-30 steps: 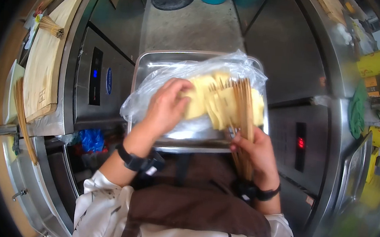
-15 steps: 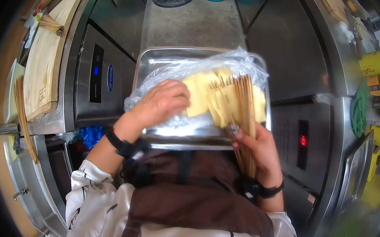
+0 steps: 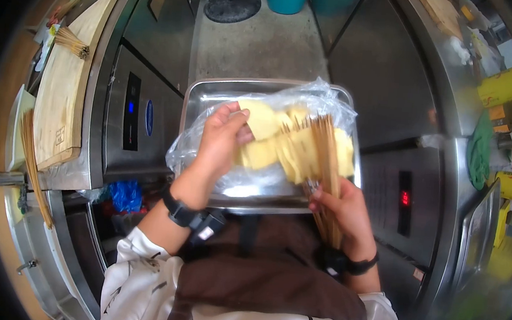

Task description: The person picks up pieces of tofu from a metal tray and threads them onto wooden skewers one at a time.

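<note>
While the left hand (image 3: 224, 136) pinches the edge of a thin yellow slice (image 3: 259, 121) between thumb and fingers, the right hand (image 3: 346, 210) is closed around the lower part of a bundle of skewers (image 3: 328, 160). The pinched slice reaches from the left fingertips toward the skewers, its flat face turned up. Just below it and to its right lie more yellow pieces (image 3: 296, 154), some folded or bunched close beside the bundle, with thin skewer tips showing among them; whether every piece is pierced cannot be told. Beyond the right-hand grip, the upper ends of the skewers point away from the body, and their lower ends run back past the palm toward the wrist. Under and around the yellow pieces, a clear plastic bag (image 3: 202, 119) spreads out to the left hand's far side. All of this sits over or in a metal tray (image 3: 252, 207), whose near rim passes close to the right hand's grip
</note>
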Demonstrator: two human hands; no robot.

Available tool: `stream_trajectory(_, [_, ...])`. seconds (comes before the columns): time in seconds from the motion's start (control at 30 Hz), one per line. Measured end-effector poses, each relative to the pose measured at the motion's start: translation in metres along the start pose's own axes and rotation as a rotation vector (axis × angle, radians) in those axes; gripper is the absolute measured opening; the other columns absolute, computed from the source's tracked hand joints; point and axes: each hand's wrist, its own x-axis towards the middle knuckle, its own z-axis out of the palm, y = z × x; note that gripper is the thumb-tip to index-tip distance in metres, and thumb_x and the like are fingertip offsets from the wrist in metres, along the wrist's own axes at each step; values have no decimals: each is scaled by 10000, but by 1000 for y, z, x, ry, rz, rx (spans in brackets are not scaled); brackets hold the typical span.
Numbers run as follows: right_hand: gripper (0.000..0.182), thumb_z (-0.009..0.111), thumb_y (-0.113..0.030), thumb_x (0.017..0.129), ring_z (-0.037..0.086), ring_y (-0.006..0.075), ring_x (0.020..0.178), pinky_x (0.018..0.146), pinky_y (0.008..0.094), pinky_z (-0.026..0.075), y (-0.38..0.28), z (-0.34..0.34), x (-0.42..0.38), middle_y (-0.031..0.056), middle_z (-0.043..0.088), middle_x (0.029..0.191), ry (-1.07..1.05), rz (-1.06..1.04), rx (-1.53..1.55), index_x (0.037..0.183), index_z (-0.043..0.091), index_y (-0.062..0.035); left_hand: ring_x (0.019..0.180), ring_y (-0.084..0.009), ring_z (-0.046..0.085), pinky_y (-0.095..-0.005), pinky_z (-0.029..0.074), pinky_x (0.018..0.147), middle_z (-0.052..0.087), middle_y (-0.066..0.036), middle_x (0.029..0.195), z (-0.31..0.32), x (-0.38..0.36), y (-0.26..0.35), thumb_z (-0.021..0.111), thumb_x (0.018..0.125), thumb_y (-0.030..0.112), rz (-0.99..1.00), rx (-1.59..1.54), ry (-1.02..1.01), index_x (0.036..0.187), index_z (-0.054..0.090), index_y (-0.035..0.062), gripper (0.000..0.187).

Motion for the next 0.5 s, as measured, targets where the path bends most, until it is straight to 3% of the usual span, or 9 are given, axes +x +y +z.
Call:
stream_trajectory(0.33, [111,638,26,813,636,145,653,603,253,525,-1,0,0,63,617,770,6,19,-29,874,547,3,806,-154,650,-275,521,735,645,-82,1032,34,0,5,550,916,101,79,-2,-17,1106,516,53,199])
stream_trajectory(0.5, [112,635,21,818,633,138,650,594,248,517,2,-1,1,58,614,771,2,4,6,879,543,0,824,-132,643,-250,502,703,653,-72,997,34,-5,4,536,923,90,161,139,-46,1128,503,40,213])
